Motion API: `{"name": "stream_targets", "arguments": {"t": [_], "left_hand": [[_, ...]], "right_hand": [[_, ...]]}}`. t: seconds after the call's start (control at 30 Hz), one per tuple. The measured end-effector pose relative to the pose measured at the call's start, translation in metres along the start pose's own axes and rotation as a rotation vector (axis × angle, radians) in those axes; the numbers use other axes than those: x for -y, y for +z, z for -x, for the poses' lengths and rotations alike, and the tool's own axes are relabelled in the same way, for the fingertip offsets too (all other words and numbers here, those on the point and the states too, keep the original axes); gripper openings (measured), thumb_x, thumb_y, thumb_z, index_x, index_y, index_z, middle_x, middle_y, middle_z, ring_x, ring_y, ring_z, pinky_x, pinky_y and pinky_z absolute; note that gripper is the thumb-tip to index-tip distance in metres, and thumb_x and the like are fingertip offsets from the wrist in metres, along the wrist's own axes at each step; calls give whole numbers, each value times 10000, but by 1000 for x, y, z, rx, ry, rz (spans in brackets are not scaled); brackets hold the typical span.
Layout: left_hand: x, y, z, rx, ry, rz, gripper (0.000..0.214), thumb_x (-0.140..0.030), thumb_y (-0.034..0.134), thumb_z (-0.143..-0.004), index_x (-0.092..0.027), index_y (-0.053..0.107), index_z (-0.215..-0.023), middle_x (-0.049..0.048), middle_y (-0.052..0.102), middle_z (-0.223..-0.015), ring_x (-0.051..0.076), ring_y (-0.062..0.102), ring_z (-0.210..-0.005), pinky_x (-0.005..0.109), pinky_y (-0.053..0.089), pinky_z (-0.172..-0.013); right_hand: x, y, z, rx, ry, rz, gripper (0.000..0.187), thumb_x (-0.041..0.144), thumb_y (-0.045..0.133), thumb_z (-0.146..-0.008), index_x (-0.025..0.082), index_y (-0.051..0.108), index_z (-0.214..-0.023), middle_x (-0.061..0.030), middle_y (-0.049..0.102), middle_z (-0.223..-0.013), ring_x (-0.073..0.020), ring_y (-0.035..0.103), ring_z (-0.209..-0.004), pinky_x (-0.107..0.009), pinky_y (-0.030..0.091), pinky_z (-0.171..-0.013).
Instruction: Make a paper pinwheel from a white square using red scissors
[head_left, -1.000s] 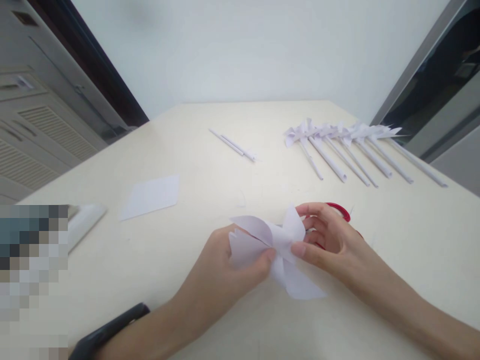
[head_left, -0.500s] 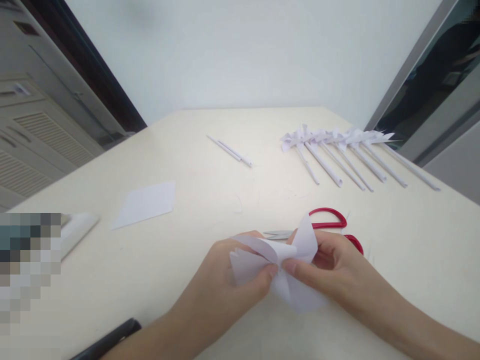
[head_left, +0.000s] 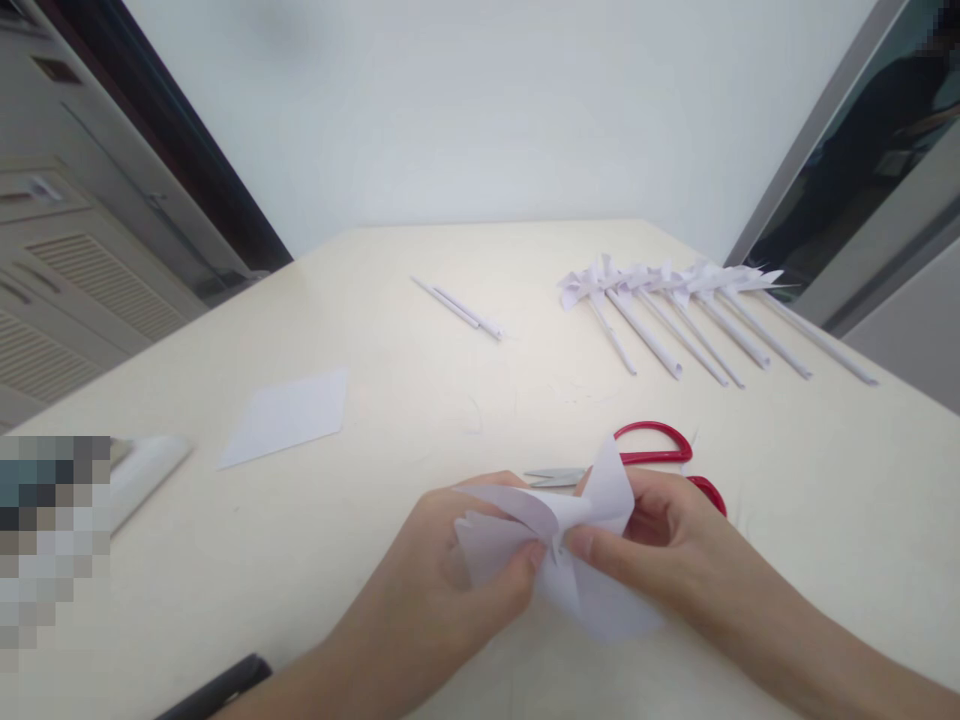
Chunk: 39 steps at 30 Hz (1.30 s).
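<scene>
The folded white paper pinwheel [head_left: 559, 545] sits between both hands: left hand [head_left: 442, 580] and right hand [head_left: 660, 540] fingers pinch its centre, above the cream surface [head_left: 375, 420], near red-handled scissors [head_left: 652, 450].

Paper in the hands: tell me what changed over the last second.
The left hand and right hand drew the paper back toward the person. The right hand no longer covers the scissors, so they now show. Nothing was let go: both grips stayed pinched on the paper. The scissors, sheet, sticks and pinwheels stayed put.
</scene>
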<state>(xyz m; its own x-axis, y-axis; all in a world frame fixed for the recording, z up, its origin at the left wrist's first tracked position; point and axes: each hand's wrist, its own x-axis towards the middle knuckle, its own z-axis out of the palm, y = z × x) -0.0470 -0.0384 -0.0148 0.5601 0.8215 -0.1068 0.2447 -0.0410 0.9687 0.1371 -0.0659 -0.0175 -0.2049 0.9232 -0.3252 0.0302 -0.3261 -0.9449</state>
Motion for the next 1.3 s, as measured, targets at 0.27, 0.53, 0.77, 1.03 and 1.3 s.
{"name": "stream_targets", "arguments": {"t": [0.27, 0.53, 0.77, 1.03, 1.3], "left_hand": [[-1, 1, -3, 2, -55, 73, 127, -216, 548, -835, -198, 663, -884, -19, 623, -790, 115, 571, -723, 193, 443, -635], [-4, -3, 0, -70, 60, 106, 219, -277, 469, -890, -186, 664, -932, 34, 650, -937, 172, 584, -881, 258, 457, -776], [2, -5, -2, -115, -4, 297, 260, -330, 427, -915, -194, 645, -881, 34, 645, -939, 177, 573, -923, 267, 436, -824], [-3, -3, -6, 54, -112, 394, 236, -270, 730, -682, -180, 544, -797, 32, 598, -978, 188, 571, -883, 275, 452, -705], [0, 2, -1, -4, -62, 141, 322, -246, 740, -668, -193, 446, -788, 12, 570, -945, 182, 554, -902, 332, 453, -795]], "right_hand": [[8, 2, 3, -16, 56, -28, 130, 240, 638, -744, 168, 653, -852, -31, 678, -831, -160, 616, -767, -229, 454, -631], [-1, 2, 0, -163, 35, -18, 179, 329, 687, -692, 185, 647, -791, -22, 648, -743, -155, 577, -673, -226, 418, -557], [-1, -8, 0, -178, 57, -8, 267, 424, 638, -752, 191, 631, -881, 6, 596, -740, -107, 511, -634, -195, 394, -540], [8, 1, 0, -181, 4, -41, 121, 281, 650, -730, 167, 610, -717, 6, 587, -646, -99, 508, -569, -186, 371, -488], [10, 0, 4, -126, -71, 32, 78, 250, 630, -736, 173, 616, -734, -7, 609, -689, -125, 552, -622, -208, 411, -533]]}}
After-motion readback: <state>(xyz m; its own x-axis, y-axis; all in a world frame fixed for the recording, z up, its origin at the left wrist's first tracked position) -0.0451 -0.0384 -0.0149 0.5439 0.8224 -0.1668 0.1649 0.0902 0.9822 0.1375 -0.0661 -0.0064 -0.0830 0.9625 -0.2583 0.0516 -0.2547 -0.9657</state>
